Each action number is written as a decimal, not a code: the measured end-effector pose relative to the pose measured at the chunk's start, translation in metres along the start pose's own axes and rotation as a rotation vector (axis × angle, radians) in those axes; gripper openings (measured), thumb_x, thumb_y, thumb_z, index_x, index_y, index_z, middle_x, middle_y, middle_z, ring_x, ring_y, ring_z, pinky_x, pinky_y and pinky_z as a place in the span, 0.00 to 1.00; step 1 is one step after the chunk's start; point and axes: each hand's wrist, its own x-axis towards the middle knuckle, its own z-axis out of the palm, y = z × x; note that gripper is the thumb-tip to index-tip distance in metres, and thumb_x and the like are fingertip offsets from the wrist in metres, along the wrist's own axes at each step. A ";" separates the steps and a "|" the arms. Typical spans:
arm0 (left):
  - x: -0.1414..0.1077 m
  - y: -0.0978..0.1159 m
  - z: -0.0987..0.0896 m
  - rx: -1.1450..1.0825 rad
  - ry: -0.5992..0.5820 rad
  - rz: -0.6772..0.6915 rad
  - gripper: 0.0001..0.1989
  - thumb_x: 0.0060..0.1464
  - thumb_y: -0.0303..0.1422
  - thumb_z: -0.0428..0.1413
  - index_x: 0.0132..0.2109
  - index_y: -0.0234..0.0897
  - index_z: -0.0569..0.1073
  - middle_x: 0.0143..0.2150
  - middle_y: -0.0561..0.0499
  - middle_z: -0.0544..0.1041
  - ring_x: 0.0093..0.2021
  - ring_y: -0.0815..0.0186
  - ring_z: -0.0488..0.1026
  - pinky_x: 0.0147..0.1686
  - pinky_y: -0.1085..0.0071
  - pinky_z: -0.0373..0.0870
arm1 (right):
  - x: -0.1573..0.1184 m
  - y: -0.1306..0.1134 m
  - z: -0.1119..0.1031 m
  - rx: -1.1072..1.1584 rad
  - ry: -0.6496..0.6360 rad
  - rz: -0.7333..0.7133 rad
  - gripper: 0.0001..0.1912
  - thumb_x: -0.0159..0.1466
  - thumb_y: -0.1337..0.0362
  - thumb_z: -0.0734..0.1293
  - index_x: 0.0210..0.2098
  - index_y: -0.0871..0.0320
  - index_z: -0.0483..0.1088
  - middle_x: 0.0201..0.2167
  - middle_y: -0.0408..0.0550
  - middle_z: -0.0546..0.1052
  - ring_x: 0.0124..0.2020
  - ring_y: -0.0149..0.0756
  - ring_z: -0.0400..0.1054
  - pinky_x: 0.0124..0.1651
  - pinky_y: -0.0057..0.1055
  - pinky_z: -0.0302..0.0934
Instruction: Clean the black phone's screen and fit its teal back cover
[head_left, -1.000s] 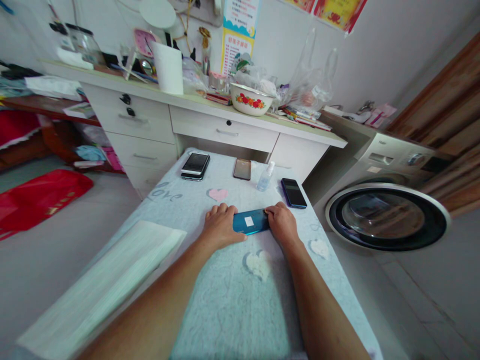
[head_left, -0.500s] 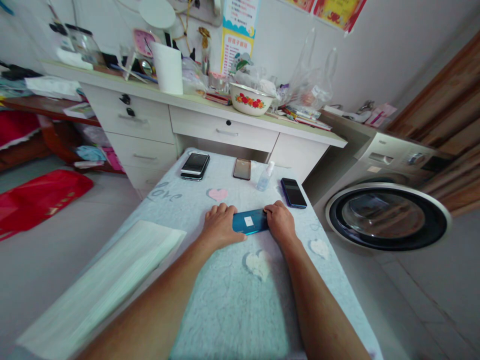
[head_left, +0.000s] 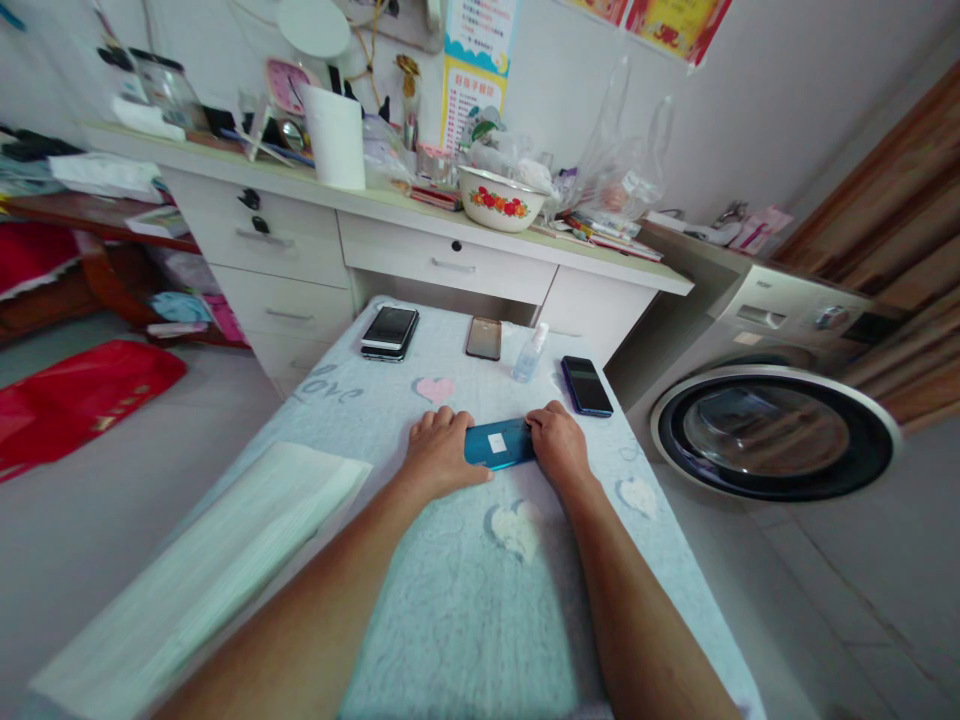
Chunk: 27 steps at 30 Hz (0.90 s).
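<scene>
A blue phone (head_left: 514,446) with a small white sticker lies back side up on the cloth-covered table (head_left: 465,590). My left hand (head_left: 442,455) grips its left end, thumb along the near edge. Closed round the right end is my right hand (head_left: 559,440), its fingertips near the phone's corner. Beyond them are stacked phones (head_left: 390,330), a brownish phone case (head_left: 484,338), a clear spray bottle (head_left: 531,354) standing up, and a dark phone (head_left: 587,386) to the right.
A folded pale cloth (head_left: 217,570) lies along the table's left side. Behind the table stands a white desk (head_left: 442,250) with a floral bowl (head_left: 501,205) and a paper roll (head_left: 334,140). A washing machine (head_left: 765,300) is at the right.
</scene>
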 end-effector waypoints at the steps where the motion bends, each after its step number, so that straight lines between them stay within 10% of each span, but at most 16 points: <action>1: 0.000 0.000 0.000 0.000 0.005 0.006 0.36 0.35 0.53 0.61 0.52 0.45 0.66 0.52 0.46 0.68 0.54 0.51 0.64 0.52 0.57 0.61 | 0.000 0.000 0.000 0.002 0.004 -0.002 0.16 0.69 0.65 0.57 0.42 0.54 0.77 0.41 0.49 0.73 0.40 0.34 0.67 0.43 0.27 0.55; 27: 0.002 -0.001 0.002 0.006 0.010 0.003 0.36 0.35 0.53 0.61 0.52 0.45 0.66 0.52 0.45 0.67 0.54 0.50 0.63 0.51 0.56 0.62 | -0.008 -0.009 -0.009 -0.013 -0.059 -0.086 0.17 0.69 0.67 0.57 0.42 0.53 0.78 0.40 0.48 0.73 0.40 0.33 0.68 0.43 0.26 0.56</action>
